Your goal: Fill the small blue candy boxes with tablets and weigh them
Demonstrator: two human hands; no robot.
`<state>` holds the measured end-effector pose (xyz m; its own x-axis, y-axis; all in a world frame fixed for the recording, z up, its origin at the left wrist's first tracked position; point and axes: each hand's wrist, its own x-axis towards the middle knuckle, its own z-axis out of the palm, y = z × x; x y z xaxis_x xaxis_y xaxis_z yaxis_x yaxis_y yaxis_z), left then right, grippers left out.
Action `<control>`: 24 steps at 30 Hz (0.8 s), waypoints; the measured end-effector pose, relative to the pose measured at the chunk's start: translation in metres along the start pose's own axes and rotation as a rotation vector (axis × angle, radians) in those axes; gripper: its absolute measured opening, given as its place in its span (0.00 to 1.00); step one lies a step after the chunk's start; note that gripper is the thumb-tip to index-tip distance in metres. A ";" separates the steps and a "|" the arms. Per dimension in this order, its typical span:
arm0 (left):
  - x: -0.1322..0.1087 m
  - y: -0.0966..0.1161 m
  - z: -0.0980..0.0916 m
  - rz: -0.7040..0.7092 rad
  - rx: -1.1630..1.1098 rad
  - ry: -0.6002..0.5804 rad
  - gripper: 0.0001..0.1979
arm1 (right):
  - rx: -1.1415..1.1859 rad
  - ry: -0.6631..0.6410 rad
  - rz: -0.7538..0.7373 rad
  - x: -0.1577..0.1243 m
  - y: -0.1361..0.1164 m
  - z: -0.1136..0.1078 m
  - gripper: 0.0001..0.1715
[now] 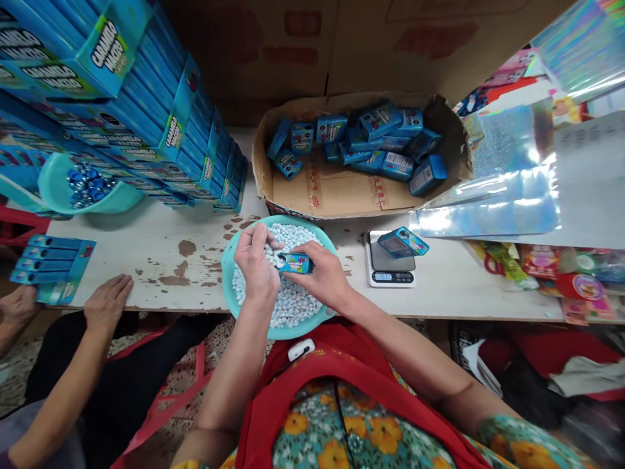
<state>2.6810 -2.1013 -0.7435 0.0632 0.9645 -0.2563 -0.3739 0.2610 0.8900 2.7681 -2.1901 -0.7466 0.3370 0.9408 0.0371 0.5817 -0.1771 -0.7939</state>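
My right hand (325, 272) grips a small blue candy box (297, 263) by its sides, its opening turned left. Against that opening is my left hand (257, 264), fingers curled round some small white candies (278, 259). Both hands are over a turquoise basin (227, 277) filled with many more of these candies. To the right, another blue candy box (403, 242) rests tilted on a digital scale (390, 279) with a lit display.
Behind the basin stands a cut-down cardboard box (336, 195) holding several blue candy boxes. Tall stacks of blue display cartons (170, 130) rise at left, beside a bowl (117, 198). A co-worker's hand (108, 301) rests on the table edge. Shiny sheets (488, 208) lie at right.
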 end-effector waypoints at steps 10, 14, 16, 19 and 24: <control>-0.011 0.010 0.007 0.137 0.053 -0.026 0.12 | 0.141 0.027 -0.043 -0.004 -0.005 0.004 0.17; -0.006 0.008 0.005 0.046 -0.006 -0.022 0.13 | 0.202 0.020 -0.005 -0.005 0.004 0.009 0.18; -0.007 0.014 0.005 0.017 -0.047 -0.063 0.13 | 0.252 0.037 -0.012 -0.007 0.006 0.005 0.19; -0.014 0.025 0.009 -0.028 -0.085 -0.122 0.12 | 0.339 0.070 0.003 -0.011 0.007 -0.001 0.20; -0.029 0.042 0.025 -0.065 -0.090 -0.196 0.13 | 0.482 0.078 0.103 -0.014 0.012 -0.012 0.23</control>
<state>2.6871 -2.1171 -0.6896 0.2650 0.9374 -0.2259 -0.4441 0.3265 0.8344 2.7789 -2.2090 -0.7494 0.4396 0.8978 -0.0258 0.1404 -0.0970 -0.9853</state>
